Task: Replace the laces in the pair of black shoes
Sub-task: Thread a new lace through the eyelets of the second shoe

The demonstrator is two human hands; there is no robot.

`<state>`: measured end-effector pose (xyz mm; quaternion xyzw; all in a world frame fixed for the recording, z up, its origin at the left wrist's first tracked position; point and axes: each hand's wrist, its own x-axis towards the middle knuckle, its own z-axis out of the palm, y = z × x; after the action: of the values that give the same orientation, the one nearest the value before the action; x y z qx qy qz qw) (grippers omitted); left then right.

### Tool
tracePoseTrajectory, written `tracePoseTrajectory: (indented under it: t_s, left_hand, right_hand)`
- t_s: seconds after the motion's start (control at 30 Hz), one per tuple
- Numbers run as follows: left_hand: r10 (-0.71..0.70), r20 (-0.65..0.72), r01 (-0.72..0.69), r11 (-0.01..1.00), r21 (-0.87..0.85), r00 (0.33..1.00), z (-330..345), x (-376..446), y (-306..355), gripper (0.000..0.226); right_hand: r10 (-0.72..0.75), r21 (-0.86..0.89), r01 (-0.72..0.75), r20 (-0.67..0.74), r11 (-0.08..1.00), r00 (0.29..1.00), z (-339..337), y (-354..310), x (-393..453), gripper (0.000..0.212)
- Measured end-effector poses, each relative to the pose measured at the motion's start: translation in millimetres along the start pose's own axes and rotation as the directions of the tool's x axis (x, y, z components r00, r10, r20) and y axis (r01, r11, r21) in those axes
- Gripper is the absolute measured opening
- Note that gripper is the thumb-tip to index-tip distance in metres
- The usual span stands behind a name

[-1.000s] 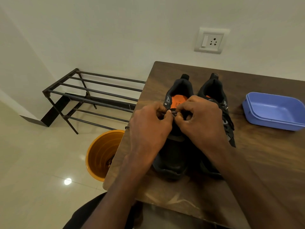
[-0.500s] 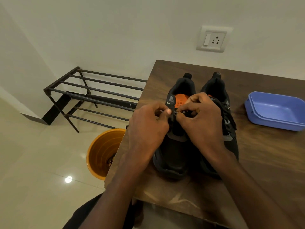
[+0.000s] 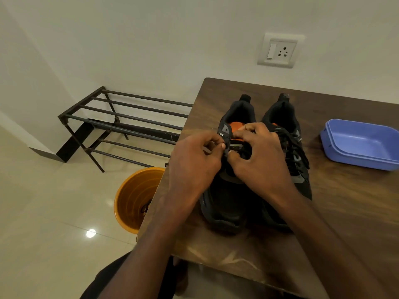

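So just the one head view here, looking down at a dark brown wood-grain table [image 3: 345, 212] with the pair of black mesh sneakers [image 3: 228, 203] parked side by side, toes toward the person and heels toward the wall. My guess is they're set that way so the eyelets face up and both hands can get at the top of the tongue.

The left hand [image 3: 192, 167] and the right hand [image 3: 259, 160] are both bunched over the collar of the left-side shoe. The left hand's thumb and forefinger look pinched together on the shoe's eyelet edge or a bit of lace, and the right hand's fingertips are curled in tight on the same spot from the other side. What exactly sits between them is too small and dark to make out, but I'd say it's a lace end being worked at a top eyelet.

Looks-wise: the shoes are black with grey side panels and an orange insole [image 3: 236, 126] showing inside. The right-side one has a black lace [image 3: 291, 145] crisscrossed up it, loose near the top. The front of the left-side one is mostly hidden under the hands, so can't tell how far it's laced.

Off to the right there's a blue plastic tub [image 3: 362, 145], and on the floor beside the table an orange plastic bucket [image 3: 133, 199] with something dark in it.
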<state>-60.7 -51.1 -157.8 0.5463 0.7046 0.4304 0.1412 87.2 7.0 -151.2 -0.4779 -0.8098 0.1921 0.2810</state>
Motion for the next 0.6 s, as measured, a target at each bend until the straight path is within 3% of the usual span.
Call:
tracePoseTrajectory:
  t_s: [0.07,0.1,0.17,0.2,0.23,0.27,0.33,0.37,0.47,0.53,0.57,0.6]
  left_hand:
    - [0.029,-0.048,-0.034,0.993,-0.111,0.998,-4,3,3,0.008]
    - [0.01,-0.094,-0.033,0.969,-0.244,0.995,-8,6,6,0.008]
    - [-0.102,-0.142,-0.004,0.798,-0.603,0.985,-18,11,11,0.009]
    - [-0.142,-0.136,0.007,0.718,-0.696,0.981,-20,13,10,0.01]
    - [-0.155,-0.128,0.02,0.707,-0.707,0.98,-20,15,7,0.01]
    - [-0.136,-0.116,0.031,0.769,-0.638,0.984,-17,16,3,0.011]
    - [-0.006,-0.04,-0.007,0.951,-0.308,0.999,-9,14,-5,0.008]
    - [0.046,0.017,-0.043,0.987,-0.154,0.999,-4,13,-9,0.008]
    - [0.05,0.116,-0.052,0.999,0.013,0.992,1,12,-12,0.012]
    - [0.074,0.07,-0.071,0.997,-0.043,0.995,-3,13,-8,0.015]
    - [0.057,0.019,-0.052,0.979,-0.196,0.998,-6,13,-4,0.013]
    - [-0.007,-0.027,-0.005,0.899,-0.438,1.0,-10,14,1,0.011]
  right_hand:
    - [-0.03,-0.052,0.032,0.046,0.998,0.999,-4,0,-2,0.06]
    - [-0.041,-0.079,0.046,0.068,0.996,0.997,-6,0,-3,0.066]
    - [-0.06,-0.127,0.072,0.098,0.989,0.993,-8,1,-3,0.072]
    - [-0.064,-0.139,0.077,0.1,0.987,0.993,-10,1,-4,0.074]
    - [-0.067,-0.143,0.081,0.101,0.986,0.993,-10,1,-3,0.075]
    - [-0.069,-0.147,0.084,0.103,0.986,0.992,-10,1,-4,0.076]
    - [-0.075,-0.154,0.09,0.102,0.984,0.992,-9,0,-4,0.076]
    - [-0.077,-0.148,0.091,0.096,0.985,0.992,-9,0,-5,0.076]
    - [-0.081,-0.124,0.092,0.089,0.988,0.993,-10,1,-5,0.074]
    - [-0.081,-0.115,0.091,0.094,0.989,0.992,-11,1,-4,0.074]
    - [-0.081,-0.113,0.092,0.097,0.989,0.992,-11,2,-4,0.075]
    - [-0.081,-0.112,0.092,0.099,0.99,0.992,-12,2,-4,0.075]
